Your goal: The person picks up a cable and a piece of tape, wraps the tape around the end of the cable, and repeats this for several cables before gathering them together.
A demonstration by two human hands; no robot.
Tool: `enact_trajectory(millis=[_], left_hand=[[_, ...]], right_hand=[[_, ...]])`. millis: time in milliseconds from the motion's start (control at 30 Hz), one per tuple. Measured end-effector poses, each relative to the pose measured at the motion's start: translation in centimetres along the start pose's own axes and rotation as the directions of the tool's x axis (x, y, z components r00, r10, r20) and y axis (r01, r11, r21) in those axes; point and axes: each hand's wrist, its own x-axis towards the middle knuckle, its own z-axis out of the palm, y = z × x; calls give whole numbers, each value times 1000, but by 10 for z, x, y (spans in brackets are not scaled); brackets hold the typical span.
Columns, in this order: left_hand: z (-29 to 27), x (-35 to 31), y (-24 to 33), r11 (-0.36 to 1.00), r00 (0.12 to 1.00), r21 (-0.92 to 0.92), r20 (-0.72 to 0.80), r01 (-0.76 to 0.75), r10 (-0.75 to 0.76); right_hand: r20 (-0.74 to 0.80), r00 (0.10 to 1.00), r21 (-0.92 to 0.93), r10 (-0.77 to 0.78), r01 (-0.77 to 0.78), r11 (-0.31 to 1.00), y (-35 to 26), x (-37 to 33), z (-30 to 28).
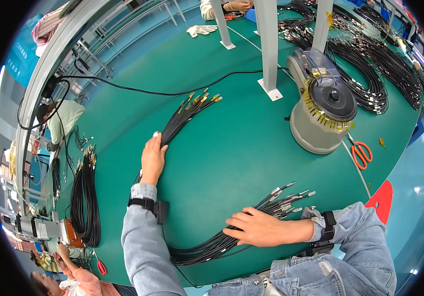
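A long bundle of black cables (202, 252) curves across the green table in front of me. Its upper end, with brass and yellow-tipped connectors (199, 103), fans out beyond my left hand (151, 160), which is closed round the cables. My right hand (257, 227) lies over the lower end with its fingers apart and their tips on the cables. Silvery connectors with white labels (286, 202) stick out past it. My left forearm hides part of the bundle's middle.
A round tape dispenser (323, 106) stands right of centre, near orange-handled scissors (360, 152). Metal posts (269, 54) rise from the table (231, 148). More black cable bundles (86, 202) lie left and far right. A white glove (202, 30) lies at the back. Co-workers sit around.
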Motion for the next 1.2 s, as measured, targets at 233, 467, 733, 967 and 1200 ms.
enact_trajectory(millis=[233, 467, 733, 967, 1200], left_hand=[[-33, -32, 42, 990, 987, -113, 128, -83, 97], [-36, -34, 49, 908, 994, -417, 112, 36, 12], [-36, -23, 69, 911, 999, -413, 52, 22, 0], [-32, -28, 60, 911, 990, -399, 43, -105, 133], [-40, -32, 67, 881, 963, -438, 106, -178, 247]], right_hand=[[-38, 999, 32, -5, 6, 999, 2, 0, -4], [-44, 999, 57, -8, 10, 998, 2, 3, -5], [69, 997, 68, 40, -44, 997, 4, 4, -7], [62, 997, 73, 39, -44, 996, 4, 6, -9], [56, 998, 113, 41, -47, 992, 6, 6, -11]])
